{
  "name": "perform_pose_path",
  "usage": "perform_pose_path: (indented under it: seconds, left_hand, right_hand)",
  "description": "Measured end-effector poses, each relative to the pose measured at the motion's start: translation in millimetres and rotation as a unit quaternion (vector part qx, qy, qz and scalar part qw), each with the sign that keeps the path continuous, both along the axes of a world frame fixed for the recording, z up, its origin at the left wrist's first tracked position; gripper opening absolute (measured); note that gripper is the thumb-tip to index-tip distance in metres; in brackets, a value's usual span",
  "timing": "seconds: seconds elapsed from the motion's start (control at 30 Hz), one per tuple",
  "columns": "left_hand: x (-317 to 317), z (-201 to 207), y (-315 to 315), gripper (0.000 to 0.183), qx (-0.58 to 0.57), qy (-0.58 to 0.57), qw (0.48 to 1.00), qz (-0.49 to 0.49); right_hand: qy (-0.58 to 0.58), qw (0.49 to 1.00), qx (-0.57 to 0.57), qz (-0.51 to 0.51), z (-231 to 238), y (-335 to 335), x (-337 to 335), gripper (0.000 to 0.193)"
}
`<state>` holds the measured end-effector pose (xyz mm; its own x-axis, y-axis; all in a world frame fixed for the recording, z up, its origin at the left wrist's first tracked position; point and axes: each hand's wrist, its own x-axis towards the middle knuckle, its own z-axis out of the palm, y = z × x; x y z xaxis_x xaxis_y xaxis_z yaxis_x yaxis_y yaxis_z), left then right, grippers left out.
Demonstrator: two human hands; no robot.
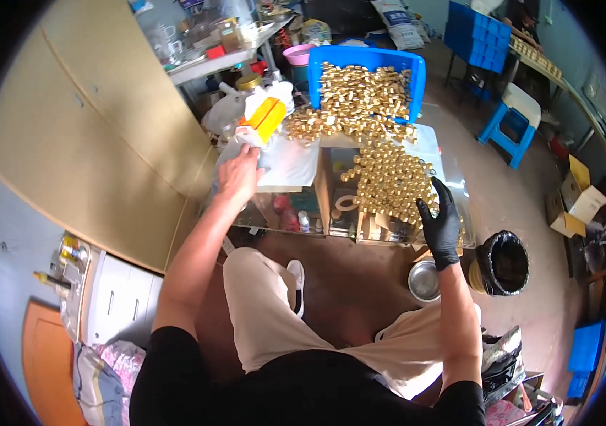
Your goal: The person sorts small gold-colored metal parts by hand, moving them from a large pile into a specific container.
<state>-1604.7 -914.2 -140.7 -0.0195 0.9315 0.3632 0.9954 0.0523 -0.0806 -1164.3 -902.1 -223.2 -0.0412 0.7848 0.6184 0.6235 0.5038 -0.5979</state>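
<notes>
My bare left hand (240, 175) reaches forward at the table's left, fingers stretched out and thumb apart. Its fingertips are at the near end of a yellow, orange and white box (266, 122); whether they touch it I cannot tell. My right hand (442, 226) wears a black glove. It is open at the right edge of a spread of small round brass-coloured metal pieces (391, 177), thumb and fingers apart. More such pieces spill from a blue plastic bin (418, 89), tipped toward me at the table's far side.
Below the table's right end are a metal bowl (425, 281) and a black-lined bin (507, 264). A blue and white stool (514, 121) is farther right. Tall cabinets (97, 135) stand left. At the far right a person sits by a bench (541, 60).
</notes>
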Motion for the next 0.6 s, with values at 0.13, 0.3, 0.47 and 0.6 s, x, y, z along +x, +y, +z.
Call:
perform_pose_path:
  seconds: [0.13, 0.3, 0.47, 0.6]
  left_hand:
    - [-32, 7, -14, 0.014, 0.006, 0.036, 0.999, -0.011]
    - [-37, 0, -49, 0.008, 0.08, -0.045, 0.983, -0.159]
    - [-19, -7, -58, 0.007, 0.114, -0.064, 0.971, -0.202]
    - [-14, -1, -74, 0.008, 0.09, -0.082, 0.96, -0.251]
  right_hand:
    - [0.089, 0.986, -0.079, 0.113, 24, -7, -45, 0.028]
    - [0.108, 0.932, -0.097, 0.331, 65, 3, -158, 0.023]
    - [-0.054, 0.878, -0.107, 0.463, 37, 58, -288, 0.035]
    - [-0.28, 0.853, 0.01, 0.44, -3, 99, -368, 0.027]
